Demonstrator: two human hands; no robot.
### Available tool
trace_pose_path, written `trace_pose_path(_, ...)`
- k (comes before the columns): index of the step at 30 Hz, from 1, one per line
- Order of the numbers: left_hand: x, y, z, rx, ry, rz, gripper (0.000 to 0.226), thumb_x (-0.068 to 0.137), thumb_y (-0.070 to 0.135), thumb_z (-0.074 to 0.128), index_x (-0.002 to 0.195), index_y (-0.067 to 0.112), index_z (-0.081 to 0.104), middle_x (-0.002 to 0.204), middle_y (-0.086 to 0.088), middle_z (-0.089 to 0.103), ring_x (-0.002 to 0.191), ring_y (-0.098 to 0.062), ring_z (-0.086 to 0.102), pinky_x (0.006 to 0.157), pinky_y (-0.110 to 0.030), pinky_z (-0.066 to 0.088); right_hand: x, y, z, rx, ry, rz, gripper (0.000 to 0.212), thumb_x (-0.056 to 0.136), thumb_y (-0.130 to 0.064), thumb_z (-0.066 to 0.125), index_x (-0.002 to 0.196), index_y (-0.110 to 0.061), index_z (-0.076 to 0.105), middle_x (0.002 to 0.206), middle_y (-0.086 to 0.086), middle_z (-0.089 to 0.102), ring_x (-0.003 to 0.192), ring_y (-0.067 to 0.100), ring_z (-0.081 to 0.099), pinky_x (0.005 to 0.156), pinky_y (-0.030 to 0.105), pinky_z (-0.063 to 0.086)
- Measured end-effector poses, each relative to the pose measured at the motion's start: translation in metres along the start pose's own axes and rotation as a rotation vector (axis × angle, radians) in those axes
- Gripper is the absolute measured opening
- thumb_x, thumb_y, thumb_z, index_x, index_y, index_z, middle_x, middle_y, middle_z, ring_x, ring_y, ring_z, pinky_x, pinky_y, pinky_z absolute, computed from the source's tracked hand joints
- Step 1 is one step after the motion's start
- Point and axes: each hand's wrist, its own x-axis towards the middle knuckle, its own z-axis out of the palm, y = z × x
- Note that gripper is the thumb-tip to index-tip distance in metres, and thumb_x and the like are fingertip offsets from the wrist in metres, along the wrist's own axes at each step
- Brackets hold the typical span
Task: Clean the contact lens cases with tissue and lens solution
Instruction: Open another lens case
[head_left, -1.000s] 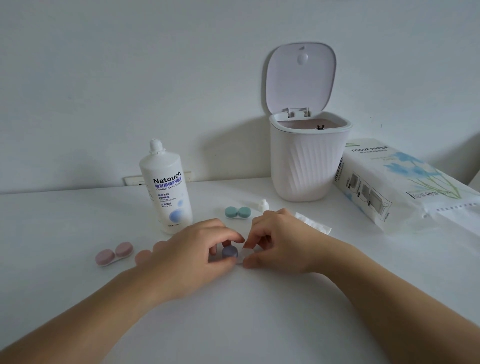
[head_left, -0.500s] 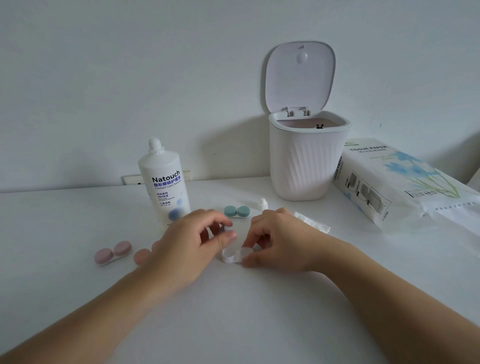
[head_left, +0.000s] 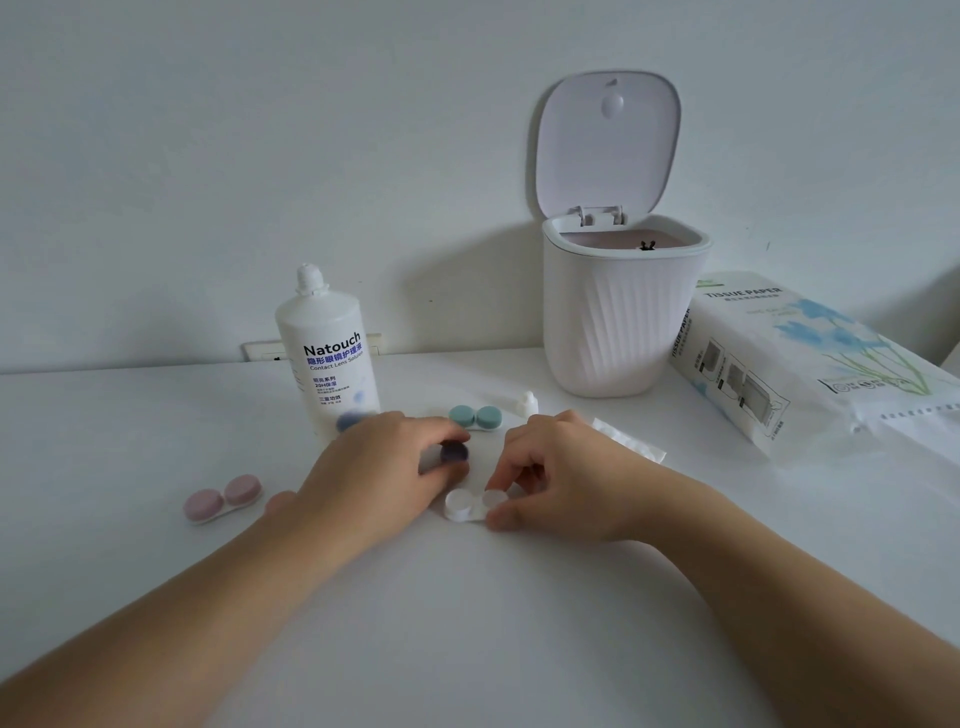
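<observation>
A white contact lens case base (head_left: 464, 505) with both wells uncapped lies on the table. My right hand (head_left: 561, 475) pinches its right end between thumb and fingers. My left hand (head_left: 376, 470) pinches a dark blue cap (head_left: 454, 453) just above and left of the case. A second blue cap (head_left: 349, 421) lies by the solution bottle. The white lens solution bottle (head_left: 324, 353) stands uncapped behind my left hand, and its small white cap (head_left: 528, 404) rests near the teal case (head_left: 475, 417). A pink case (head_left: 222, 497) lies at the left.
A white bin (head_left: 621, 322) with its lid up stands at the back. A tissue paper pack (head_left: 800, 369) lies at the right. A folded tissue (head_left: 631, 440) lies behind my right wrist. A wall socket (head_left: 262, 352) sits behind the bottle.
My left hand took the blue cap off the case's left well and drew it up and away. My right hand kept holding the case in place.
</observation>
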Motion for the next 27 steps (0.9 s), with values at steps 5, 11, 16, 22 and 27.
trace_pose_path(5,-0.003,0.003,-0.004,-0.049,-0.008,0.055,0.023,0.092,0.042,0.068,0.115,0.046,0.064,0.084,0.019,0.061,0.082,0.007,0.058,0.07,-0.025,0.046,0.0,-0.001,-0.001,0.005,-0.005,-0.004,0.023,0.077,-0.048,0.078,0.09,-0.031,0.073,0.076,-0.012,0.061,0.083,0.007,0.056,0.079,0.014,0.028)
trace_pose_path(11,-0.025,0.005,-0.01,-0.158,0.051,0.11,0.017,0.097,0.022,0.063,0.11,0.029,0.071,0.103,0.023,0.064,0.085,0.01,0.058,0.072,-0.008,0.041,-0.001,0.0,-0.002,-0.016,0.008,-0.026,0.025,0.076,-0.049,0.079,0.091,-0.03,0.076,0.077,-0.01,0.062,0.08,0.009,0.056,0.078,0.014,0.028)
trace_pose_path(16,-0.042,0.003,-0.008,-0.178,-0.03,0.014,0.03,0.084,0.058,0.066,0.11,0.044,0.066,0.107,0.029,0.057,0.082,-0.002,0.059,0.069,-0.022,0.043,-0.001,0.003,0.001,-0.009,0.038,-0.041,0.023,0.076,-0.05,0.079,0.091,-0.033,0.074,0.077,-0.009,0.063,0.083,0.007,0.055,0.08,0.015,0.028)
trace_pose_path(22,-0.042,0.006,0.001,-0.245,-0.018,0.001,0.028,0.074,0.047,0.084,0.095,0.044,0.066,0.1,0.034,0.054,0.08,0.01,0.055,0.069,-0.004,0.037,0.0,0.006,0.003,-0.01,0.05,-0.063,0.021,0.076,-0.053,0.076,0.09,-0.037,0.073,0.076,-0.012,0.061,0.084,0.002,0.052,0.088,0.019,0.033)
trace_pose_path(27,-0.041,0.007,0.004,-0.276,-0.015,-0.009,0.019,0.078,0.043,0.082,0.093,0.037,0.072,0.098,0.023,0.057,0.074,-0.003,0.057,0.062,-0.013,0.039,0.0,0.01,0.004,-0.024,0.073,-0.079,0.023,0.076,-0.052,0.078,0.094,-0.038,0.074,0.076,-0.011,0.06,0.085,0.002,0.051,0.09,0.021,0.031)
